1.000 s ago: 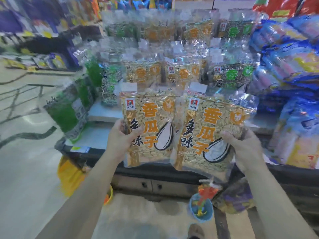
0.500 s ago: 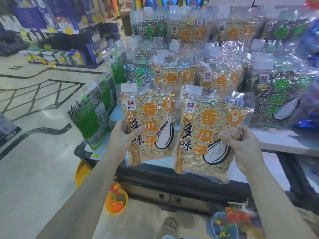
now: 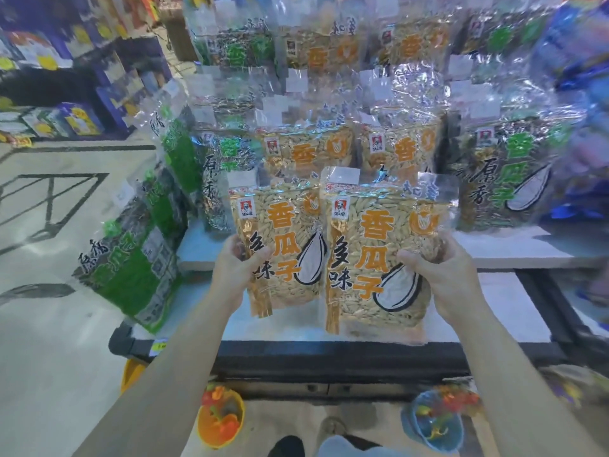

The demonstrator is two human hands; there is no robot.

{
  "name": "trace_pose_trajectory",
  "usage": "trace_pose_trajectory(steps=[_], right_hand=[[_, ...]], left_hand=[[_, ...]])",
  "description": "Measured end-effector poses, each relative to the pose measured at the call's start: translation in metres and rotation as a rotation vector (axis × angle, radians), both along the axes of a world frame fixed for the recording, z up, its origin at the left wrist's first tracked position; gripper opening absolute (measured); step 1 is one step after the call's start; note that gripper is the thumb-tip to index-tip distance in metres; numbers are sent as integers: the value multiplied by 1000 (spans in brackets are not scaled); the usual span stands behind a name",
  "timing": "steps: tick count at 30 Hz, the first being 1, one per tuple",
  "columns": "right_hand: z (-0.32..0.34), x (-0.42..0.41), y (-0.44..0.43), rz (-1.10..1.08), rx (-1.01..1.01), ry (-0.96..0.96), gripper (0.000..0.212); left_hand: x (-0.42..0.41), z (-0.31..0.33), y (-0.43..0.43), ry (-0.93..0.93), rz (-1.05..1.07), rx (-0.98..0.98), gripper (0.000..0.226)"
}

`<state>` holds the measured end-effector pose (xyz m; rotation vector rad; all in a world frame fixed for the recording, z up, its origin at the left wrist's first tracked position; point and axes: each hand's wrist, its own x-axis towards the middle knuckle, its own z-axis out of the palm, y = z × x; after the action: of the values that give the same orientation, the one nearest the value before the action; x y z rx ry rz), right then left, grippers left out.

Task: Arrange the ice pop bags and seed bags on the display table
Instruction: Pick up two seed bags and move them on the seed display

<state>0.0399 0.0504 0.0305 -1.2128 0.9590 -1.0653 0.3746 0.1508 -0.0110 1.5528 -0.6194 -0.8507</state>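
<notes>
I hold two clear seed bags with orange lettering upright, side by side, over the front shelf of the display table [image 3: 514, 328]. My left hand [image 3: 235, 268] grips the left orange seed bag [image 3: 283, 239] by its left edge. My right hand [image 3: 441, 275] grips the right orange seed bag [image 3: 379, 255] by its right edge. Behind them, more orange seed bags [image 3: 398, 150] and green-lettered seed bags [image 3: 507, 179] stand in stepped rows. Blue ice pop bags [image 3: 583, 44] are blurred at the far right.
Green seed bags [image 3: 131, 272] lean along the table's left side. Below the table edge on the floor stand an orange toy bucket [image 3: 220, 420] and a blue toy bucket [image 3: 435, 423]. Shelves of boxed goods [image 3: 79, 94] line the aisle at the left. My shoes show at the bottom.
My view has swung left and closer to the table, so the blue ice pop bags have slid to the right edge. Both hands still hold the two orange seed bags, now over the front shelf.
</notes>
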Motion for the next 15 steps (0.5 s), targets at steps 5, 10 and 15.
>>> trace_pose_trajectory(steps=[5, 10, 15], right_hand=[[-1, 0, 8, -64, 12, 24, 44], [-4, -4, 13, -86, 17, 50, 37], [-5, -1, 18, -81, 15, 32, 43]], left_hand=[[11, -17, -21, -25, -60, 22, 63], [17, -39, -33, -8, -119, 31, 53], [16, -54, -33, 10, -159, 15, 52]])
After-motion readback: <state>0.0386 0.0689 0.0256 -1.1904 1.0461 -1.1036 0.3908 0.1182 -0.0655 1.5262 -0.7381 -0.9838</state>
